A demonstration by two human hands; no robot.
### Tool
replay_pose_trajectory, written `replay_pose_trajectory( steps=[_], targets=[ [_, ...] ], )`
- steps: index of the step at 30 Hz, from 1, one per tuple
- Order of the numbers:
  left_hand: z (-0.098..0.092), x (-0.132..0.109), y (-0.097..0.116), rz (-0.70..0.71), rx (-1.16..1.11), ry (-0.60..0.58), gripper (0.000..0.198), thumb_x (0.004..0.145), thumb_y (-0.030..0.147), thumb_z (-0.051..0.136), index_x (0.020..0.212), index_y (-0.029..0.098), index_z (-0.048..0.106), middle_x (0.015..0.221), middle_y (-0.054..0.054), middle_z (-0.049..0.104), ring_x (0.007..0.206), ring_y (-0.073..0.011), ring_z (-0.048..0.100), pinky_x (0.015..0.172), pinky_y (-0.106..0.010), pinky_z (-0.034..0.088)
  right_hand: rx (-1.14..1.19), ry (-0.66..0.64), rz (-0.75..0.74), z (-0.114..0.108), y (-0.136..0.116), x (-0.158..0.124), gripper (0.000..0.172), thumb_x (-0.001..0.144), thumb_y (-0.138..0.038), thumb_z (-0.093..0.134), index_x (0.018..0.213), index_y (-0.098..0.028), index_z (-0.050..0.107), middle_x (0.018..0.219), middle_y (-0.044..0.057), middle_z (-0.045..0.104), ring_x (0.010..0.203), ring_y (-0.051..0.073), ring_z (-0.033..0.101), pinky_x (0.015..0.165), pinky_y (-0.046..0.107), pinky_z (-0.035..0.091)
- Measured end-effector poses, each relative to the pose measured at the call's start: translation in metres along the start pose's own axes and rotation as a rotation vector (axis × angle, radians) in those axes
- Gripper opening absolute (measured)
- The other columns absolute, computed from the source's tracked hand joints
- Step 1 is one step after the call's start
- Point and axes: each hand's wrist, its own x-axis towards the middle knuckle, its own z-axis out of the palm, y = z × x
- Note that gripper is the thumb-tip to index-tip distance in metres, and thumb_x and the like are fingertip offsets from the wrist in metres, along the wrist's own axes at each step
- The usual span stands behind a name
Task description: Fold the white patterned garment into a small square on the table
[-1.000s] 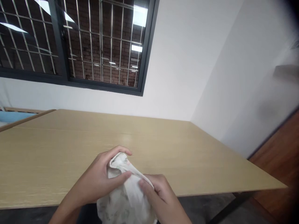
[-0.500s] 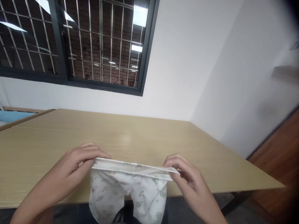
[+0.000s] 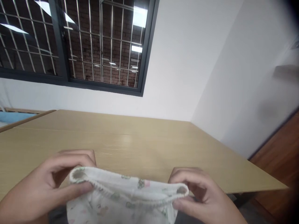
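A small pair of white printed pants (image 3: 130, 205) hangs between my hands at the near edge of the table, its gathered waistband slightly open toward me. My left hand (image 3: 63, 177) pinches the left end of the waistband, thumb in front and fingers behind. At the right end, my right hand (image 3: 198, 193) grips the band the same way. Small green and pink figures show on the cloth. The lower part of the pants runs out of the picture at the bottom.
A wide wooden table (image 3: 149, 137) reaches to the white wall (image 3: 182, 62). Above it is a dark-framed window (image 3: 102, 46) with metal bars. Something light blue (image 3: 16, 117) lies beyond the table's left edge. A reddish-brown wooden panel (image 3: 277, 161) stands at the right.
The pants have come closer and lower, and the waistband is spread wider. Its opening now shows, where before the band was pulled flat. Both hands have moved outward.
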Motion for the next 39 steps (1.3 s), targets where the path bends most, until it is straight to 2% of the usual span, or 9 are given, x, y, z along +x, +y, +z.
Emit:
replay_pose_trajectory(
  steps=[5, 8, 13, 18, 22, 25, 28, 33, 39],
  targets=[
    [-0.015, 0.052, -0.015, -0.103, -0.141, 0.112, 0.027, 0.091, 0.043, 0.071, 0.088, 0.016, 0.066, 0.081, -0.002, 0.063, 0.073, -0.0156, 0.061, 0.060, -0.019, 0.048, 0.103, 0.176, 0.012, -0.012, 0.016, 0.042, 0.028, 0.100, -0.040, 0.066, 0.090, -0.015, 0.059, 0.080, 0.002, 0.053, 0.073, 0.011, 0.052, 0.063, 0.018, 0.040],
    [-0.011, 0.098, -0.038, -0.191, -0.152, 0.068, 0.042, 0.094, 0.057, 0.065, 0.089, 0.015, 0.061, 0.084, -0.002, 0.063, 0.074, -0.0139, 0.059, 0.058, -0.016, 0.044, 0.231, 0.204, 0.063, -0.021, 0.054, 0.094, 0.033, 0.100, -0.049, 0.063, 0.105, -0.017, 0.060, 0.099, 0.006, 0.062, 0.091, 0.016, 0.061, 0.074, 0.021, 0.049],
    [0.014, 0.169, -0.132, -0.391, -0.108, -0.004, 0.056, 0.086, 0.070, 0.063, 0.091, 0.015, 0.059, 0.091, -0.003, 0.062, 0.082, -0.0154, 0.058, 0.067, -0.020, 0.044, 0.315, 0.232, 0.283, -0.028, 0.167, 0.173, 0.028, 0.098, -0.038, 0.062, 0.114, -0.015, 0.061, 0.112, 0.011, 0.067, 0.097, 0.023, 0.067, 0.076, 0.028, 0.055],
    [0.050, 0.216, -0.234, -0.544, 0.015, -0.046, 0.062, 0.065, 0.074, 0.063, 0.075, 0.016, 0.045, 0.068, 0.001, 0.042, 0.063, -0.0129, 0.041, 0.054, -0.024, 0.032, 0.128, 0.381, 0.452, -0.034, 0.263, 0.216, 0.019, 0.091, -0.025, 0.063, 0.080, -0.012, 0.055, 0.071, 0.002, 0.058, 0.058, 0.011, 0.051, 0.052, 0.021, 0.038],
    [0.073, 0.241, -0.278, -0.579, 0.175, 0.027, 0.043, 0.079, 0.057, 0.052, 0.072, 0.017, 0.037, 0.067, 0.001, 0.039, 0.064, -0.0134, 0.041, 0.059, -0.025, 0.031, -0.041, 0.456, 0.515, -0.041, 0.308, 0.242, 0.021, 0.087, -0.017, 0.060, 0.069, -0.013, 0.049, 0.063, -0.001, 0.049, 0.056, 0.009, 0.045, 0.053, 0.020, 0.032],
    [0.084, 0.256, -0.296, -0.622, 0.354, 0.084, 0.033, 0.087, 0.039, 0.054, 0.069, 0.017, 0.038, 0.066, 0.000, 0.039, 0.064, -0.0141, 0.040, 0.062, -0.027, 0.027, -0.186, 0.486, 0.525, -0.049, 0.332, 0.260, 0.027, 0.085, -0.017, 0.063, 0.064, -0.013, 0.046, 0.061, -0.002, 0.048, 0.059, 0.009, 0.045, 0.055, 0.021, 0.031],
    [0.090, 0.267, -0.305, -0.664, 0.465, 0.096, 0.032, 0.089, 0.038, 0.059, 0.071, 0.016, 0.045, 0.069, -0.001, 0.047, 0.070, -0.0167, 0.047, 0.068, -0.028, 0.033, -0.327, 0.498, 0.534, -0.057, 0.348, 0.274, 0.032, 0.081, -0.015, 0.066, 0.060, -0.014, 0.042, 0.058, -0.003, 0.044, 0.059, 0.009, 0.042, 0.056, 0.021, 0.028],
    [0.093, 0.275, -0.312, -0.728, 0.547, 0.107, 0.029, 0.089, 0.042, 0.062, 0.079, 0.015, 0.056, 0.084, -0.007, 0.059, 0.090, -0.0234, 0.057, 0.087, -0.039, 0.042, -0.483, 0.511, 0.601, -0.064, 0.360, 0.288, 0.016, 0.079, -0.021, 0.070, 0.068, -0.014, 0.060, 0.068, 0.000, 0.058, 0.068, 0.014, 0.053, 0.059, 0.023, 0.027],
    [0.108, 0.280, -0.301, -0.690, 0.578, 0.224, 0.022, 0.092, 0.037, 0.057, 0.097, 0.016, 0.062, 0.112, -0.014, 0.062, 0.117, -0.0353, 0.051, 0.097, -0.057, 0.036, -0.583, 0.560, 0.617, -0.065, 0.370, 0.287, 0.006, 0.083, -0.022, 0.066, 0.080, -0.017, 0.068, 0.089, 0.004, 0.069, 0.085, 0.019, 0.061, 0.067, 0.027, 0.032]
  ],
)
